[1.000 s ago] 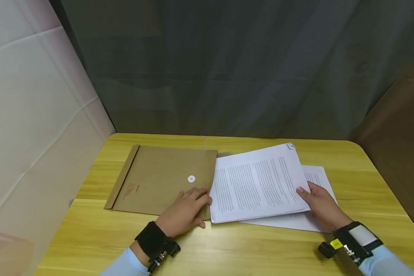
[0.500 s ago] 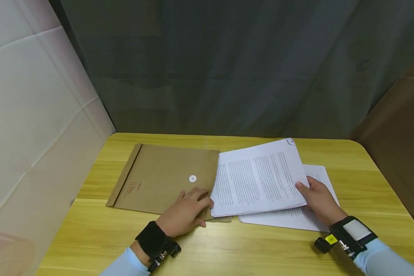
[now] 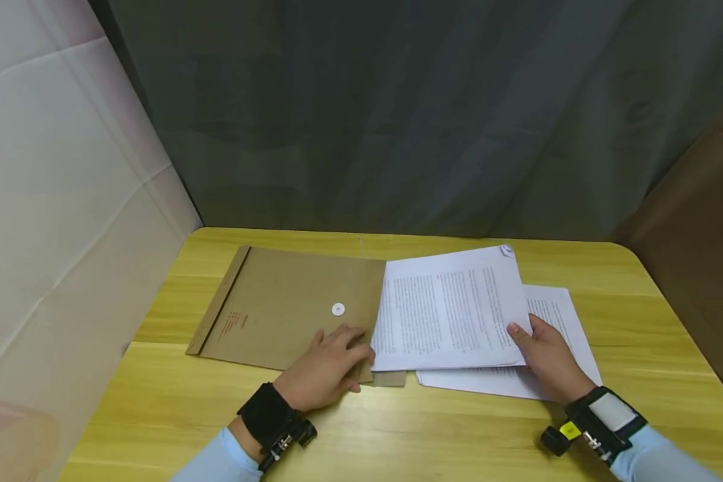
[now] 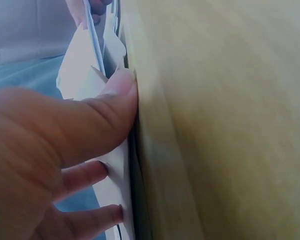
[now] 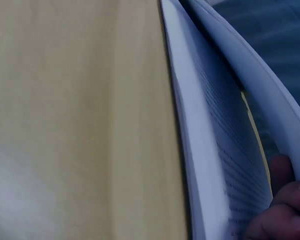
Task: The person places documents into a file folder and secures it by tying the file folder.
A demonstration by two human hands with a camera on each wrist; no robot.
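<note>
Left hand point(image 3: 328, 369): fingers curled at the mouth of the envelope point(image 3: 289, 306), holding it.
Right hand point(image 3: 548, 358): pinches the papers point(image 3: 448, 311), their edge at that mouth.

The printed lines on the stapled stack of papers point(image 3: 448, 311) are too small to read, its left edge is tucked out of sight inside the brown envelope point(image 3: 289, 304), and both wrist views are close-up and blurred.
</note>
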